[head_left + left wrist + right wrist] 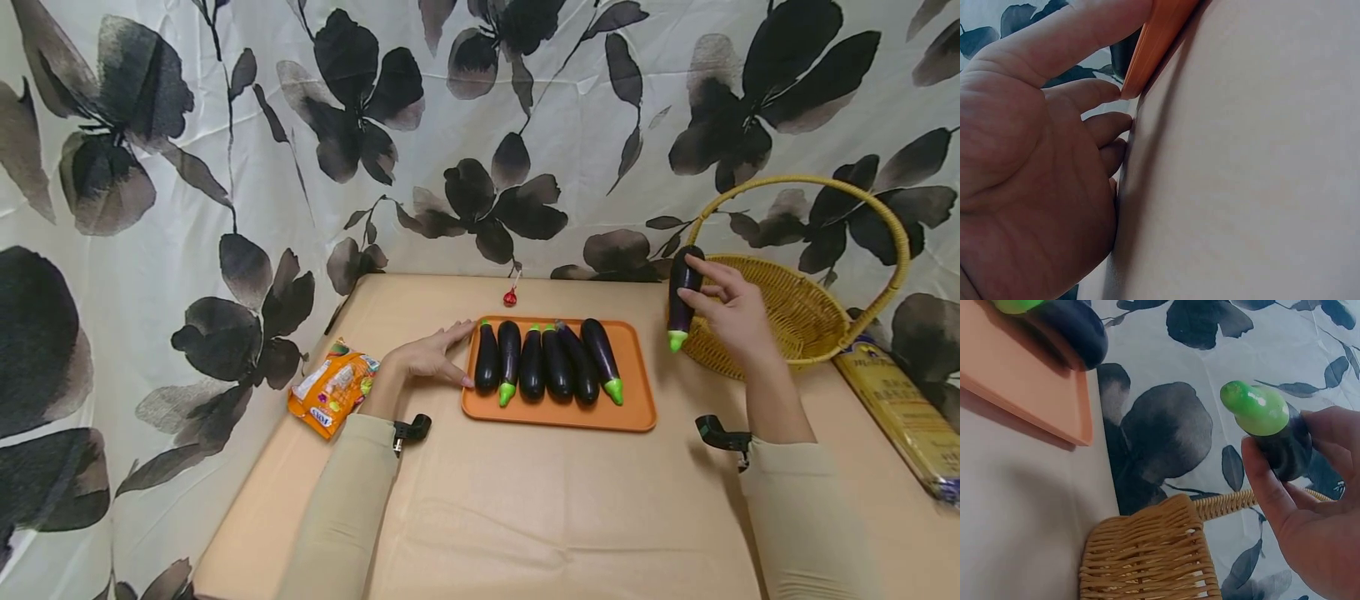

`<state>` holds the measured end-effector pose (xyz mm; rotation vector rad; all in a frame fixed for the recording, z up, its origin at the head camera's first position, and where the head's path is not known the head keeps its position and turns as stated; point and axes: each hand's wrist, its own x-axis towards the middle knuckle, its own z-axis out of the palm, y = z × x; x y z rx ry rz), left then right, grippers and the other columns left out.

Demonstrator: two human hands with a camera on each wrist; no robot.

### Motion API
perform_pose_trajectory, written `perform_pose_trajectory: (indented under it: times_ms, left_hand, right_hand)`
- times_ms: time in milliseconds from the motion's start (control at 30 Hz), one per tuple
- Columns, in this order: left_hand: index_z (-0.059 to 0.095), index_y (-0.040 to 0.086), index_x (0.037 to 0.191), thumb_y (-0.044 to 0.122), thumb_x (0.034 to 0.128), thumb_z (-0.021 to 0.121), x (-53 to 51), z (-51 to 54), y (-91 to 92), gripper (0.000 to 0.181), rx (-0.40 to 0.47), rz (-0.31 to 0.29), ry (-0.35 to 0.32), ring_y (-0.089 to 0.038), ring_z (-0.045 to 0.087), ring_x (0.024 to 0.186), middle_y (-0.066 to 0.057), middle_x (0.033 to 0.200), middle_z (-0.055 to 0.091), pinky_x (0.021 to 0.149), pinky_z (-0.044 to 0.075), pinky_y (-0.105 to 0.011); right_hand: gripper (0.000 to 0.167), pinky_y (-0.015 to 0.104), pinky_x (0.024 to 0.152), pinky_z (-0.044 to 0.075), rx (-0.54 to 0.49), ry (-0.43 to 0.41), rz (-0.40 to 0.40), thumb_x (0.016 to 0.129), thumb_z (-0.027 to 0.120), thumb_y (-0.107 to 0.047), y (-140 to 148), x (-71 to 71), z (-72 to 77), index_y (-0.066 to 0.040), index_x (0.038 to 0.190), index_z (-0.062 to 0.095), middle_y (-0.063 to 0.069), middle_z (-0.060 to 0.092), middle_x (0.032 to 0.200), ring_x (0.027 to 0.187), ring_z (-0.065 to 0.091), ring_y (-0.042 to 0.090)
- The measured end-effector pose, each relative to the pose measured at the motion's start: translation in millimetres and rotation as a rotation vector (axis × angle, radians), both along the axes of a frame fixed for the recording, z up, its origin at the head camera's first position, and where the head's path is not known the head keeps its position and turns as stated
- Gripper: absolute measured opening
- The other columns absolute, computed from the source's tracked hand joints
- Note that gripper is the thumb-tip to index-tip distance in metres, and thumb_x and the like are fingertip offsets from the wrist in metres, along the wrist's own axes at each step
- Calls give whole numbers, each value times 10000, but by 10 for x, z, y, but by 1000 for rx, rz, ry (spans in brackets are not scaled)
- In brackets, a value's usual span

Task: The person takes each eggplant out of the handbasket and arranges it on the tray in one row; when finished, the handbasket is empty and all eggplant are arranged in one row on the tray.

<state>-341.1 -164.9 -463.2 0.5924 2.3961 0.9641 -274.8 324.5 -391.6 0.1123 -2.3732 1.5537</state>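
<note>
My right hand (731,312) pinches a dark purple eggplant (681,292) between thumb and fingers, above the left rim of a woven basket (813,325). The eggplant's green stem end points down in the head view; in the right wrist view that green end (1263,406) faces the camera. Several more eggplants (558,363) lie side by side on an orange tray (637,400). At the tray's left edge rests my left hand (427,357), its fingers extended. The left wrist view shows the thumb and a fingertip at the tray's side (1154,53).
An orange snack bag (330,392) lies left of my left forearm. Behind the tray is a small red object (510,297). The basket's tall handle (892,217) arches upward, and a yellow package (892,417) lies to its right. A floral cloth (570,167) hangs behind the table.
</note>
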Motion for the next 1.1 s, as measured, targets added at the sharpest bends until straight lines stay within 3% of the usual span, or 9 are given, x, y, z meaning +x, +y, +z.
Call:
perform_pose_trajectory:
  times_ms: [100,200,333,433,667,867,967,1100]
  left_hand:
    - [162,312,1685,450,709,954,-2,-5,-3,1264,-3,-5,4,-349,-98,1624,11,1773,15,1300,-30,-597]
    - [166,313,1684,449,709,953,-5,-7,-6,1260,-5,-5,7,-351,-94,1625,12,1773,20,1301,-26,-597]
    - [173,315,1683,449,704,955,-13,-12,-14,1260,-3,-5,15,-355,-90,1624,14,1772,30,1304,-20,-588]
    - [172,319,1683,446,708,953,-13,-19,-14,1255,-8,-6,19,-355,-87,1624,20,1772,32,1306,-15,-581]
    - [152,305,1687,435,723,946,-13,-29,3,1255,-17,-19,32,-348,-89,1624,11,1773,26,1308,-24,-565]
    - [143,304,1688,441,722,945,-22,-30,3,1263,-20,-21,31,-336,-92,1626,12,1773,21,1308,-27,-564]
    - [142,306,1688,448,724,944,-23,-29,3,1262,-24,-22,32,-337,-92,1625,12,1773,19,1308,-26,-565]
    - [147,312,1687,458,720,943,-22,-29,2,1260,-26,-18,30,-346,-90,1625,10,1773,19,1305,-23,-578]
  right_hand:
    - [560,62,769,510,64,-27,26,1027,670,-243,-32,31,-11,-236,1561,502,42,438,1508,1078,531,-10]
    - [567,51,816,458,139,-51,58,1033,660,-301,-51,38,-21,-244,1570,488,165,376,1607,1180,523,122]
    - [572,171,896,410,200,-77,93,1037,652,-330,-54,27,-48,-251,1576,480,149,375,1634,1279,479,297]
    - [572,267,915,399,228,-84,104,1034,657,-334,-55,24,-66,-256,1574,484,138,400,1626,1269,478,297]
    - [572,159,887,415,276,-100,137,1027,667,-345,-69,3,-113,-241,1564,501,182,413,1612,1283,540,378]
    - [568,481,1023,441,287,-110,164,1026,674,-317,-97,-3,-159,-195,1557,512,224,379,1621,1286,515,408]
    - [559,376,974,468,307,-107,190,1029,673,-281,-117,-14,-186,-177,1554,514,238,397,1601,1254,525,389]
    - [555,217,723,450,319,-116,246,1030,671,-215,-143,-33,-231,-117,1551,507,249,452,1484,1072,518,324]
